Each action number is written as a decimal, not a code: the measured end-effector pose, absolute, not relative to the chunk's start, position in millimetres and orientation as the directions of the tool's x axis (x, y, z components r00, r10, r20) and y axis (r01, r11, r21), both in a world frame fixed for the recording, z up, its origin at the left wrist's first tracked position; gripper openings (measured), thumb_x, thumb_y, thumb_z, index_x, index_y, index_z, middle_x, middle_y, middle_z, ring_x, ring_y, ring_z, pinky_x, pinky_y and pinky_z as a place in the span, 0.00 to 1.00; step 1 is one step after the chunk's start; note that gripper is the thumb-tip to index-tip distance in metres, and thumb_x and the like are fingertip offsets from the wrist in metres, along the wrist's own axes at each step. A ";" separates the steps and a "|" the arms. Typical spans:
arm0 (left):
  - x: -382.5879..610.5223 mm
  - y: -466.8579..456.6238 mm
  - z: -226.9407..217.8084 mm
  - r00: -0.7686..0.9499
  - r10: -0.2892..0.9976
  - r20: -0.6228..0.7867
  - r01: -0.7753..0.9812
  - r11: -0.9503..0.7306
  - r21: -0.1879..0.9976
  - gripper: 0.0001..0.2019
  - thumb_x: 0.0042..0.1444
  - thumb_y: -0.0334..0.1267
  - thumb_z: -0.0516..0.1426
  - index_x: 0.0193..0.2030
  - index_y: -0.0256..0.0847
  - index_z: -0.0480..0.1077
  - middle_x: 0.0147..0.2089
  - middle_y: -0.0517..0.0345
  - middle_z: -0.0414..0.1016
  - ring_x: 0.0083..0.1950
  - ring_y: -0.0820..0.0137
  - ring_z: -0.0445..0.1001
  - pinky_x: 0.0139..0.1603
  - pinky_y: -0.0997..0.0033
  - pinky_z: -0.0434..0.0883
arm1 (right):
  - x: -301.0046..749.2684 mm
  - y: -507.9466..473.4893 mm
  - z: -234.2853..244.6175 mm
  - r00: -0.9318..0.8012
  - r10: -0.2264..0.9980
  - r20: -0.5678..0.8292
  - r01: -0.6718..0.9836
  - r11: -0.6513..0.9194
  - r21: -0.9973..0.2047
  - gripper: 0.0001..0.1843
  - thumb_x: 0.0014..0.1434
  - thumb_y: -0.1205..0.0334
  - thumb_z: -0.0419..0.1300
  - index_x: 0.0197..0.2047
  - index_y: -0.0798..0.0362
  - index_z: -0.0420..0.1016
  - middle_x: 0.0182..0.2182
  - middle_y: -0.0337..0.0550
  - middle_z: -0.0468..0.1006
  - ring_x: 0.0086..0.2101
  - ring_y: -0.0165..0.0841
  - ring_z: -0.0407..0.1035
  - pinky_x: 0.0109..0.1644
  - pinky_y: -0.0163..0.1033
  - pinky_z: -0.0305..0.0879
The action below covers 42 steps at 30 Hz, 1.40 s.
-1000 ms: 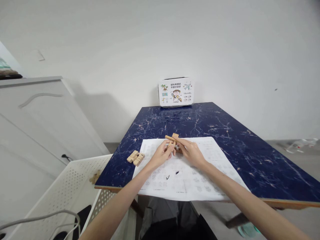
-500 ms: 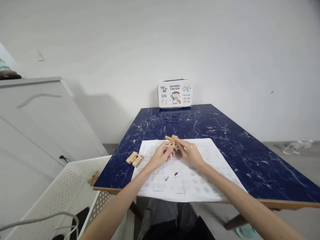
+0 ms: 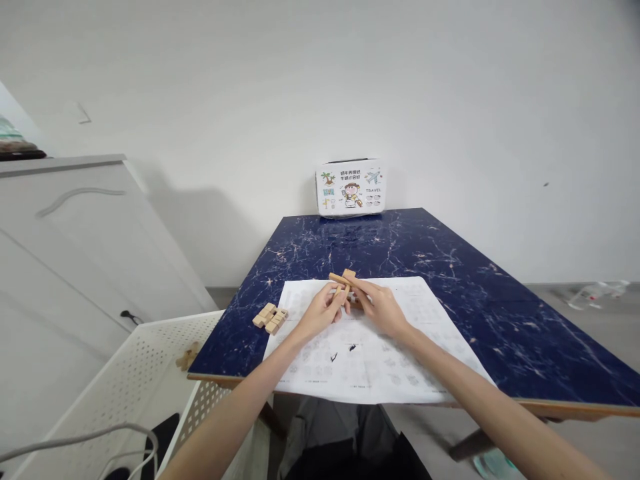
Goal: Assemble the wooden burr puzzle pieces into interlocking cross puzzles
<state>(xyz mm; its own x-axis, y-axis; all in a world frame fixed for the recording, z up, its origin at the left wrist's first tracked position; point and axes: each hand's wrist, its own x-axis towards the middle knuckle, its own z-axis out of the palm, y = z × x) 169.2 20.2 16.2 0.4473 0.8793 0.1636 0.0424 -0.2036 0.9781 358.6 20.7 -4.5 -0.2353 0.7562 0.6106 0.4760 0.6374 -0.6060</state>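
Observation:
Both hands meet over the far part of a printed paper sheet (image 3: 370,367), working on light wooden puzzle pieces (image 3: 349,274). My left hand (image 3: 323,310) is closed, its thumb and fingers pinching the near side of the pieces. From the right, my right hand (image 3: 379,305) closes on the same cluster, index finger stretched along its top. One stick-like piece juts out to the left above the fingers, and a squarer end shows behind. How the pieces join is hidden by the fingers. Several more notched wooden pieces (image 3: 271,318) lie together left of the sheet, one bearing a dark mark.
The sheet lies on a blue marble-patterned table (image 3: 400,240). A white cartoon-printed case (image 3: 351,189) stands at the back against the wall. Left of the table is a white perforated basket (image 3: 135,360) with a wooden piece (image 3: 187,357) and cables (image 3: 100,433). A grey-white cabinet (image 3: 75,253) stands beyond.
Almost nothing differs. Both hands keep their grip on the wooden pieces, with at most a tiny shift of the fingers and a slight shift of the view.

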 end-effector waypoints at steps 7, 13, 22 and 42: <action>169.7 19.0 17.2 0.438 0.884 0.162 0.049 -0.203 0.978 0.27 0.62 0.62 0.57 0.52 0.39 0.66 0.29 0.62 0.74 0.18 0.79 0.64 0.21 0.76 0.60 | 358.3 19.2 -3.8 -0.222 0.772 0.596 0.429 0.626 -0.651 0.23 0.71 0.63 0.50 0.66 0.45 0.73 0.49 0.48 0.85 0.41 0.40 0.80 0.48 0.47 0.76; 169.7 19.0 18.9 0.369 0.918 0.142 0.050 -0.172 0.984 0.30 0.65 0.66 0.50 0.53 0.38 0.67 0.30 0.58 0.76 0.18 0.76 0.66 0.19 0.75 0.59 | 359.5 23.8 -2.4 -0.142 0.839 0.525 0.307 0.541 -0.783 0.21 0.73 0.55 0.53 0.64 0.46 0.76 0.56 0.48 0.82 0.48 0.42 0.79 0.54 0.50 0.75; 165.5 26.6 14.8 0.138 0.947 0.289 0.071 -0.301 0.951 0.22 0.63 0.56 0.59 0.54 0.41 0.67 0.40 0.57 0.75 0.31 0.74 0.70 0.27 0.76 0.64 | 363.4 26.0 8.1 -0.285 0.928 0.240 -0.389 0.117 -0.914 0.25 0.60 0.49 0.70 0.57 0.50 0.77 0.46 0.50 0.85 0.43 0.39 0.81 0.56 0.50 0.76; 161.6 26.9 20.6 0.132 0.948 0.289 -0.032 -0.288 0.957 0.20 0.63 0.57 0.59 0.42 0.40 0.67 0.40 0.55 0.76 0.26 0.76 0.73 0.22 0.77 0.67 | 363.7 26.8 -3.2 -0.035 0.931 0.364 0.255 0.360 -0.897 0.18 0.60 0.43 0.64 0.36 0.50 0.73 0.33 0.44 0.77 0.35 0.39 0.70 0.41 0.43 0.66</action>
<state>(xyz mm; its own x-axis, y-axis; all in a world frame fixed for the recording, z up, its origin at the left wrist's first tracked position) 161.6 26.9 20.6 0.1319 0.9481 0.2893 -0.0319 -0.2876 0.9572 363.7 26.8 -3.2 -0.0353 0.9309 0.3635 0.2548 0.3601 -0.8974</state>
